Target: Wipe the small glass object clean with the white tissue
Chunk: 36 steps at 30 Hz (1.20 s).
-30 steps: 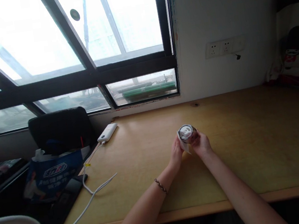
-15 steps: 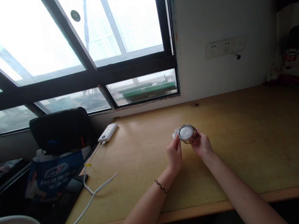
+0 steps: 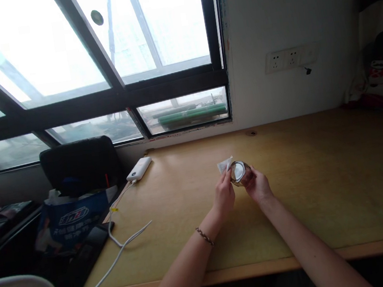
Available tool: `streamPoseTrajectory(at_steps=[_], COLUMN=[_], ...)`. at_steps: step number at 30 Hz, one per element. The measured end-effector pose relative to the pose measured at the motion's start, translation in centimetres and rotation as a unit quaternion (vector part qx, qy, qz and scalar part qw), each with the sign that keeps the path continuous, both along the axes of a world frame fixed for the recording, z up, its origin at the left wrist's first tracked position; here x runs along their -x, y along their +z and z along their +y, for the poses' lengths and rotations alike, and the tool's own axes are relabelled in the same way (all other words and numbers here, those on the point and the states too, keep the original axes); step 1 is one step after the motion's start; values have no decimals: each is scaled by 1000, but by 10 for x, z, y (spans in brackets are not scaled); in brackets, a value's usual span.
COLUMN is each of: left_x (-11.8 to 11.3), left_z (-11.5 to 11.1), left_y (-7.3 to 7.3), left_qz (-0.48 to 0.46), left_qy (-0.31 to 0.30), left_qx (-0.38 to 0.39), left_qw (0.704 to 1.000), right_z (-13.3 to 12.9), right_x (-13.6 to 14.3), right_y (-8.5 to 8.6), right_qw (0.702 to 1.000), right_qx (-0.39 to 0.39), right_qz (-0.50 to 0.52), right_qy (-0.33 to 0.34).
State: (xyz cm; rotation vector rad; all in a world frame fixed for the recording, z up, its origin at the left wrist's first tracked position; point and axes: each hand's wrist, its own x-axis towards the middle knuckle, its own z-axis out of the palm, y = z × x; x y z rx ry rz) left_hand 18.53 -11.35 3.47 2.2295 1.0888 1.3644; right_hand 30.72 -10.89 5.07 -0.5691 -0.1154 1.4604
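Above the middle of the wooden table, my right hand (image 3: 261, 187) is wrapped round a short clear glass (image 3: 240, 173) from its right side. The glass is tilted so that a round, whitish end faces me. My left hand (image 3: 224, 193) pinches a white tissue (image 3: 224, 164) against the glass's left edge. Part of the tissue sticks out beyond the fingertips in a pointed flap. The fingers of my right hand behind the glass are partly hidden.
A white power bank (image 3: 139, 169) with a white cable (image 3: 122, 244) lies at the wooden table's (image 3: 323, 182) left edge. Beyond that edge are a black chair (image 3: 79, 163) and a blue bag (image 3: 72, 220). A window and wall sockets (image 3: 284, 59) are behind the table.
The tissue flap now stands out further at the upper left of the glass. My left hand has shifted slightly, and the glass is turned a little. Both hands keep their hold.
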Motion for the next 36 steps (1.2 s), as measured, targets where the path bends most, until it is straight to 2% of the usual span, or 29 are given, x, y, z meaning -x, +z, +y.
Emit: streamPoseTrajectory(at_steps=[5,11,14,19,23,29,33,36], left_x=[6,-4,-8,-9,-7,2,4,2], left_z=[9,-7,-13,-20,-20,-6,4,7], left_y=[0,6,10,20,27,23,14,10], left_qz=[-3,38,56,88,103,80,-27,-140], left_qy=[-26,-63,-76,-114,-103,-15,-10,-34], left_qx=[18,-14,-29,-64,-70,-2,98,188], left_qw=[1000,997,995,987,987,997,995,971], right_z=[-3,4,8,9,4,-2,-1,1], right_x=[4,-9,-14,-12,1,15,9,1], right_y=[2,-3,-8,-14,-17,-14,-7,-2], right_qw=[1000,998,998,999,1000,998,999,999], right_qx=[17,37,16,17,8,20,35,32], right_qz=[-1,19,10,20,-7,-31,-35,-28], right_qy=[2,-47,-55,-26,12,54,18,-20])
